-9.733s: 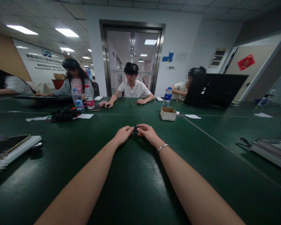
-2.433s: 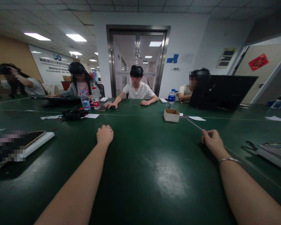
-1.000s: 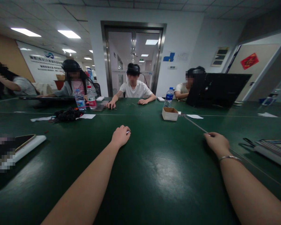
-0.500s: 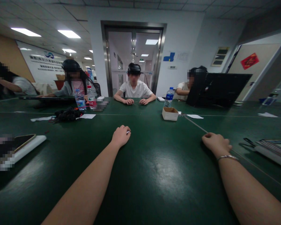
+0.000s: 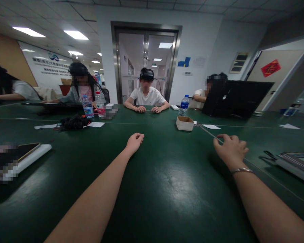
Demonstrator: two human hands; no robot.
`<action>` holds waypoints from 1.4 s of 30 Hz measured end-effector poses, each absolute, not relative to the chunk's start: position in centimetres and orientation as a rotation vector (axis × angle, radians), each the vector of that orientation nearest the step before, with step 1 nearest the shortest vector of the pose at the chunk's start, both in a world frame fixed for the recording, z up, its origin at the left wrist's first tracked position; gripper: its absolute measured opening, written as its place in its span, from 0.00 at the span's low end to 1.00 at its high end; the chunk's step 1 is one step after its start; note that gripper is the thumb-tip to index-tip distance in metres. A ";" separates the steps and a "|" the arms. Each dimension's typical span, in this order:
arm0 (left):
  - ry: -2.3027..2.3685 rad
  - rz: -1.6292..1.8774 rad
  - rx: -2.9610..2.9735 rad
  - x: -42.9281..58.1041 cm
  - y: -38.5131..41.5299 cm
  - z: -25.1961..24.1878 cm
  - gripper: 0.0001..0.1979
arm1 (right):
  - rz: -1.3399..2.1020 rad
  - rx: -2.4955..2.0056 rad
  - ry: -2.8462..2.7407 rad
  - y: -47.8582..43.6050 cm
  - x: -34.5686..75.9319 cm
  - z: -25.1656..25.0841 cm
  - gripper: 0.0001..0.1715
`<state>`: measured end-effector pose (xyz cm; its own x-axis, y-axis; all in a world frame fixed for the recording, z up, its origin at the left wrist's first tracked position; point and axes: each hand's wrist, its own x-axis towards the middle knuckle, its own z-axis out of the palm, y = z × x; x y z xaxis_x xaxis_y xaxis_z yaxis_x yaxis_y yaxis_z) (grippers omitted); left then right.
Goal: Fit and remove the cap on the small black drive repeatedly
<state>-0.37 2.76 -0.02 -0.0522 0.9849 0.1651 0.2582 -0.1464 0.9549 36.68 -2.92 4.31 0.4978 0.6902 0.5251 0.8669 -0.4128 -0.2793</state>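
My left hand (image 5: 135, 142) is closed above the green table (image 5: 162, 199), left of the middle. Its fingers press together around something too small or hidden to make out. Off to the right, my right hand (image 5: 230, 148) has its fingers spread and bent, with nothing visible in them. A metal bracelet (image 5: 243, 170) circles that wrist. Past the right hand's thumb runs a thin grey strip (image 5: 209, 132) along the table; I cannot tell whether they touch. Beyond the hands stands a small open cardboard box (image 5: 184, 125), nearer the right one.
Water bottles (image 5: 184, 105) stand at the far side. A black monitor (image 5: 245, 99) is at the right, a tangled black bundle (image 5: 74, 122) at the left. A phone (image 5: 27, 150) lies near the left edge, a grey pouch (image 5: 296, 165) at the right. Several people sit around.
My left hand has shifted slightly right and turned; the small shiny thing at its fingers no longer shows. My right hand has risen and moved left, its fingers opening from a pinch.
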 end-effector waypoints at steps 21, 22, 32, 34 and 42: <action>0.926 1.561 0.812 0.3 3.0 -0.2 0.06 | 0.624 -1.296 -1.850 1.9 12.7 -0.3 0.12; 0.892 1.556 0.809 0.4 2.9 -0.1 0.05 | 0.577 -1.330 -1.848 2.3 13.5 -0.4 0.12; 0.880 1.413 1.125 0.9 3.1 -0.6 0.16 | 0.353 -1.296 -2.052 2.6 15.1 -0.5 0.16; 0.915 1.450 1.264 0.8 3.3 -0.7 0.17 | 0.363 -1.289 -2.065 2.5 15.0 -0.4 0.16; 1.057 1.479 1.417 0.4 3.6 -0.9 0.15 | 0.464 -1.237 -1.947 2.8 15.2 -0.5 0.13</action>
<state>0.38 3.64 -0.88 -0.0388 0.9473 0.3181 -0.0060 -0.3186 0.9479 15.17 2.79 -0.48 -0.2332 0.8816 0.4104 0.6017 0.4624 -0.6513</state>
